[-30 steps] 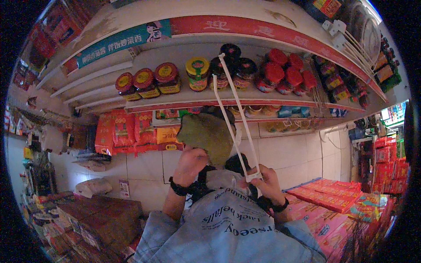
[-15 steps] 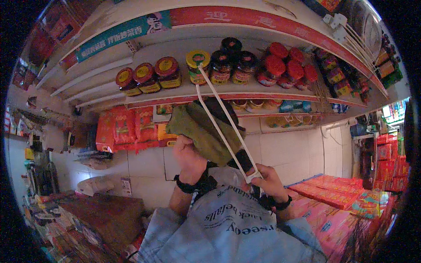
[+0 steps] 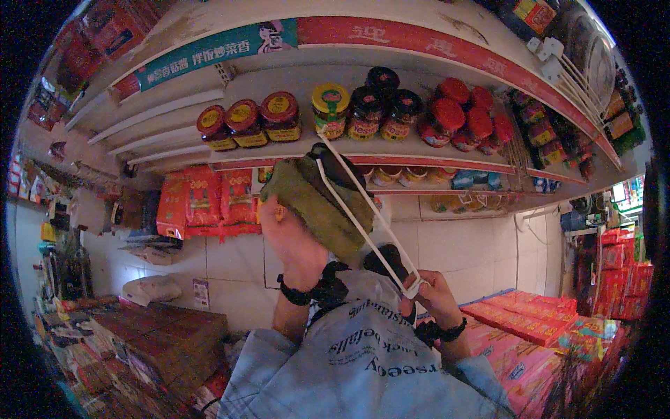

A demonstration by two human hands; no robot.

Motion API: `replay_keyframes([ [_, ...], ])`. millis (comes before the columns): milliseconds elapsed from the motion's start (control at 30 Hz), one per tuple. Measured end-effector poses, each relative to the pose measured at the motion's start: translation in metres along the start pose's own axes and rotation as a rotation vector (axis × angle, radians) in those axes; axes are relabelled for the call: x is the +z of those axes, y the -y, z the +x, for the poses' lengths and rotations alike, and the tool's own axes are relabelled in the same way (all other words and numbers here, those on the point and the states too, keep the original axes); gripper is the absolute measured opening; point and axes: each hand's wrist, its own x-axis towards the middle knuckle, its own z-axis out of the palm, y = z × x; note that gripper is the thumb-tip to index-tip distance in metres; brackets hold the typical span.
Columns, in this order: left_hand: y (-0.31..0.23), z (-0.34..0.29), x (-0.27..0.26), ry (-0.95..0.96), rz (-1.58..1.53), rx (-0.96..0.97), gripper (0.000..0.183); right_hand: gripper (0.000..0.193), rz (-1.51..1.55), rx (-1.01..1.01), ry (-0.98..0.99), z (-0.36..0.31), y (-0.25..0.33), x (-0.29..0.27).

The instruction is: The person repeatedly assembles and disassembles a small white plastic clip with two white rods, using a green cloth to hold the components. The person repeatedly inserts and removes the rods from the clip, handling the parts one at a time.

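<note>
My right hand (image 3: 434, 297) is closed on the joined end of a white two-pronged rod (image 3: 363, 227). Its long prongs slant up and left, and their tips lie by the shelf edge below a yellow-lidded jar (image 3: 331, 110). In my left hand (image 3: 296, 241) is an olive-green cloth (image 3: 314, 202), bunched up with the fingers partly hidden behind it. The prongs cross in front of the cloth's right side. A dark patch at the top of the cloth is too unclear to name.
Dark-red-lidded jars (image 3: 280, 117), black-lidded jars (image 3: 400, 115) and red-lidded jars (image 3: 448, 114) stand along the shelf (image 3: 279, 155). Red packages (image 3: 202, 199) sit below left, a brown box (image 3: 153, 342) near left, and stacked red packs (image 3: 523, 314) at right.
The prong tips have moved down from the yellow-lidded jar toward the shelf edge. The cloth and my left hand have shifted slightly left. The whole view has shifted a little.
</note>
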Motion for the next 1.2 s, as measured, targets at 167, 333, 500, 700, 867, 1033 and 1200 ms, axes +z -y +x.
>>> replay_keyframes([
  [167, 0.008, 0.003, 0.007, -0.121, 0.139, 0.087, 0.038, 0.047, 0.119, 0.093, 0.018, 0.0, 0.003, -0.002],
  [333, 0.009, 0.011, 0.009, -0.083, 0.179, 0.048, 0.04, 0.042, 0.144, 0.062, 0.085, 0.007, 0.003, -0.007],
  [500, 0.01, 0.01, 0.016, -0.177, 0.418, 0.061, 0.041, 0.048, 0.045, 0.041, 0.052, 0.01, 0.0, -0.005],
  [700, 0.007, 0.014, -0.001, -0.043, 0.513, 0.286, 0.039, 0.048, -0.021, 0.027, 0.023, 0.013, 0.005, -0.001],
  [867, 0.001, 0.012, 0.002, 0.13, 0.029, -0.082, 0.038, 0.043, 0.033, 0.005, 0.017, 0.016, 0.005, -0.012],
  [1033, 0.007, 0.014, 0.007, 0.003, 0.194, -0.058, 0.035, 0.05, -0.039, 0.004, 0.106, 0.015, 0.011, -0.02],
  [1200, 0.004, 0.017, 0.004, 0.004, 0.256, -0.07, 0.034, 0.051, -0.108, -0.042, 0.082, 0.017, 0.015, -0.015],
])
